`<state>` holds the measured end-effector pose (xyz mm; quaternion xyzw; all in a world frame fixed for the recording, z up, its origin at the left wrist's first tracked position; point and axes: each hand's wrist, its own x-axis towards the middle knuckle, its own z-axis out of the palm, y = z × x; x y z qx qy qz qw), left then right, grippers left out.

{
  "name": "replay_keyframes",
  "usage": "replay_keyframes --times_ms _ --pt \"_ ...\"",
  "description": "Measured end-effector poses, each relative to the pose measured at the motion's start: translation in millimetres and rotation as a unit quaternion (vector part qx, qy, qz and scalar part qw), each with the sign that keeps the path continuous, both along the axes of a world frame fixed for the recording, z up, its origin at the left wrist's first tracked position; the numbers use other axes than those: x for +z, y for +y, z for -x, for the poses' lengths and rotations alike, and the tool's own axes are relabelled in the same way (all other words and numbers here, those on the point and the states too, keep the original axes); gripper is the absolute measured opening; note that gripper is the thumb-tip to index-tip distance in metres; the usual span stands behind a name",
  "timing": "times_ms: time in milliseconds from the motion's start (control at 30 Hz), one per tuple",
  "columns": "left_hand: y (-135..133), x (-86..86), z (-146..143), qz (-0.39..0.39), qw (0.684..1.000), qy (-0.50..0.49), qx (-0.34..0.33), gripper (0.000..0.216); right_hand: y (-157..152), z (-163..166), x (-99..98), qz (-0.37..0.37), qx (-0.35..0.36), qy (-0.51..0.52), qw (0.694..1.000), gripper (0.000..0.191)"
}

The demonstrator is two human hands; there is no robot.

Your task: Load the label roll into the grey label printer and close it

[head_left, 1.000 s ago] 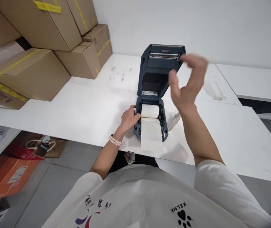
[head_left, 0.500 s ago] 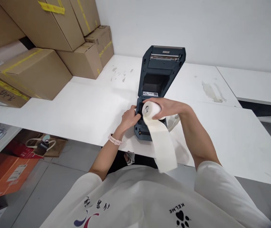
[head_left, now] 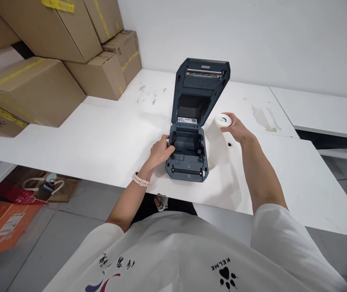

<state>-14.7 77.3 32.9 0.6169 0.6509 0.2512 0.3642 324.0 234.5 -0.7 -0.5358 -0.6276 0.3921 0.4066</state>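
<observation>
A dark grey label printer (head_left: 186, 176) stands on the white table with its lid (head_left: 202, 91) raised and its paper bay exposed, no roll inside. On its left rim rests my left hand (head_left: 161, 151), closed over the edge with the thumb at the inner side. To the right of the printer, my right hand (head_left: 237, 127) grips a white label roll (head_left: 223, 120), one round end facing up. Whether the roll touches the table I cannot tell. Its loose strip barely stands out against the white surface.
Cardboard boxes (head_left: 33, 91) with yellow tape are stacked at the back left. A white wall (head_left: 237, 40) rises behind the table (head_left: 115, 142). A small cable hole (head_left: 229, 144) lies right of the printer. An orange box (head_left: 5, 227) sits below on the left.
My right hand has lifted the label roll out of the printer and carried it to the right, uncovering the bay. My left hand stays on the printer's left edge.
</observation>
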Motion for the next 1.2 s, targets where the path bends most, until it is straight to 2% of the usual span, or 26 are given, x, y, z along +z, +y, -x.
replay_keyframes --times_ms 133,300,367,467,567,667,733,800,900,967,1000,1067,1200 --pt "-0.8 2.1 -0.2 0.007 1.000 0.005 -0.004 0.050 -6.6 -4.6 -9.3 0.067 -0.002 0.018 0.998 0.094" --pt "0.4 -0.3 -0.4 0.006 1.000 0.000 -0.001 0.050 -60.9 -43.1 -6.1 0.051 0.044 0.092 0.993 0.076" --pt "0.7 -1.6 -0.6 0.005 1.000 0.000 -0.001 0.049 -86.9 -50.2 -7.6 0.073 0.096 0.062 0.991 0.069" --pt "0.5 -4.0 -0.2 0.001 1.000 -0.006 -0.002 0.049 -114.0 -41.5 -4.6 0.124 0.142 -0.029 0.982 0.049" --pt "0.0 -7.4 0.7 -0.008 1.000 -0.016 -0.004 0.050 -123.9 -17.2 19.6 0.087 0.177 -0.006 0.980 0.041" --pt "-0.1 -10.1 1.1 -0.017 1.000 -0.017 -0.005 0.050 -122.7 21.2 61.8 -0.014 0.246 0.023 0.969 0.050" --pt "0.3 -10.6 0.6 -0.018 1.000 -0.012 -0.001 0.050 -118.5 56.6 85.6 -0.066 0.284 -0.072 0.954 0.052" --pt "0.8 -10.1 -0.2 -0.013 1.000 -0.007 0.008 0.051 -113.0 96.0 96.8 -0.101 0.301 -0.233 0.919 0.050" --pt "0.7 -9.1 -0.8 -0.011 1.000 -0.017 0.014 0.051 -106.7 145.5 89.7 -0.104 0.287 -0.454 0.837 0.046" --pt "-0.3 -9.5 -0.6 -0.014 0.999 -0.028 0.015 0.050 -106.8 162.1 77.8 -0.100 0.281 -0.531 0.793 0.042" --pt "-1.0 -10.3 -0.3 -0.017 0.999 -0.030 0.017 0.050 -108.8 164.6 72.0 -0.105 0.282 -0.544 0.784 0.040" --pt "-2.2 -13.7 0.1 -0.020 0.999 -0.036 0.024 0.051 -117.7 160.1 62.9 -0.134 0.276 -0.524 0.795 0.039" --pt "-0.6 -27.7 -0.8 -0.052 0.993 -0.091 0.048 0.057 -157.0 136.0 51.2 -0.224 0.224 -0.380 0.869 0.033"
